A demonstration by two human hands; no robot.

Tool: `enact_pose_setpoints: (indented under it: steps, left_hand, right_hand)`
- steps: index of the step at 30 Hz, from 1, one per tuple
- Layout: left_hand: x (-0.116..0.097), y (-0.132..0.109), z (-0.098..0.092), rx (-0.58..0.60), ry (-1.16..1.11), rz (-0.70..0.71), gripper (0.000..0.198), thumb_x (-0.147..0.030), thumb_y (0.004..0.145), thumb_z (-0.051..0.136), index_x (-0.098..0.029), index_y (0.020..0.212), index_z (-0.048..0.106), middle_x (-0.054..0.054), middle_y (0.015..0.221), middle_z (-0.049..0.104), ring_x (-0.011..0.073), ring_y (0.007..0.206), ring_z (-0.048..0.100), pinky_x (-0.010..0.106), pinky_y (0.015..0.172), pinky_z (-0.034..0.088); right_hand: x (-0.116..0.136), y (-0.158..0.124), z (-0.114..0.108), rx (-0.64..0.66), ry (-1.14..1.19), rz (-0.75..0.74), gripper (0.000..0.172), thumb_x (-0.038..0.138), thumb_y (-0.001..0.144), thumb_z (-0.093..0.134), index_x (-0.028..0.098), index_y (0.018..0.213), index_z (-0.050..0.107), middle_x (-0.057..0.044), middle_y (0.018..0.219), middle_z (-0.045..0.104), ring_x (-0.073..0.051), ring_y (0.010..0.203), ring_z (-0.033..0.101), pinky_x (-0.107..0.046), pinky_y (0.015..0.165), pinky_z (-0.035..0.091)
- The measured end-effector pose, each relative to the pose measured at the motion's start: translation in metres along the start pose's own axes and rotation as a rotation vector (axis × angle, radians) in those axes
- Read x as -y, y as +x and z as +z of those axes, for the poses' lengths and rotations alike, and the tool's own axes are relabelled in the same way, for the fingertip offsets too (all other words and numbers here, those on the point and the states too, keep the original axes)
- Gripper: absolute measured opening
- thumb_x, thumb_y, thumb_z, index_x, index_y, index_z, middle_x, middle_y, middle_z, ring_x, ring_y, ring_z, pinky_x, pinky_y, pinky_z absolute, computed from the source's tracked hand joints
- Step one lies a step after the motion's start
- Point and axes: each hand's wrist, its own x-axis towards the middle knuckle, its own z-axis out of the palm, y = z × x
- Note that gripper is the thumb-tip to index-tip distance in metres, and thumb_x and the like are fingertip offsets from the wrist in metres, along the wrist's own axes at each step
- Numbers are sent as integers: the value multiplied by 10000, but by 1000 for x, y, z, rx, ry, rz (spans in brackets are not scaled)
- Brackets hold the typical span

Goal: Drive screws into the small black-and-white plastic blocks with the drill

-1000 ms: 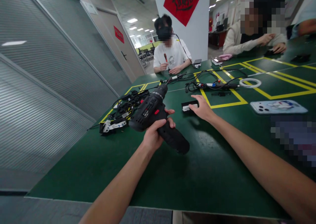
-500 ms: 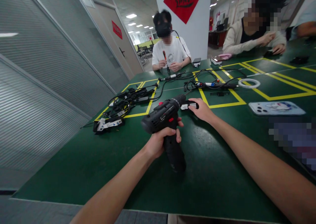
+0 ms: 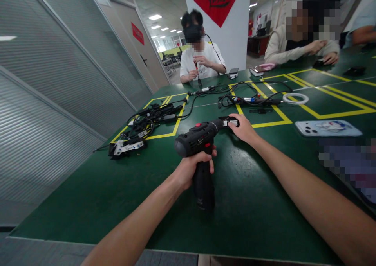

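We've got the left hand wrapped tight around the grip of the black cordless drill. The fingers are closed all the way round and the butt of the handle is planted on the green table. The drill stands upright at dead centre, with its nose pointing toward 1 o'clock.

Right at that nose sits a small black block with a white label. The right hand is on it, fingers curled down over the far end and thumb on the near side. We honestly can't tell whether it's pinched or just pressed flat against the table.

Here's what bugs us:

- **Fingertips:** They look to be just beside the chuck. If the trigger gets squeezed with the hand that close, the spinning tip could catch skin.
- **The block:** It's small and only hand-held, with no clamp in sight. Any torque could spin it out from under the fingers or kick it off toward 12 o'clock.
- **One-handed drill:** If the tip skates off the block, it could gouge the table.
- **Clutter:** The cable tangle at 10 o'clock and the phone at 3 o'clock are both near enough to get hit by a flying part.

There's also a person seated at 12 o'clock, roughly in the line of fire.
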Motion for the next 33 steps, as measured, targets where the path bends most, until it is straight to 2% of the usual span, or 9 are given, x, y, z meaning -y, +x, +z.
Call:
enact_pose_setpoints:
  steps: [12,33]
  left_hand:
    - [-8,-5,5,-36,88,-36,257,-158,695,559,-138,951,560,27,877,573,78,508,550,240,526,421]
    - [-7,-4,2,-37,81,-64,289,-180,682,566,-119,964,577,42,855,594,88,502,550,257,530,435]
  right_hand:
    - [0,0,0,3,14,12,379,287,794,556,216,1165,585,-78,1098,568,-235,1031,551,-398,960,427]
    - [-1,0,0,26,35,17,386,291,797,559,225,1177,579,-82,1126,559,-240,1078,540,-413,978,415]
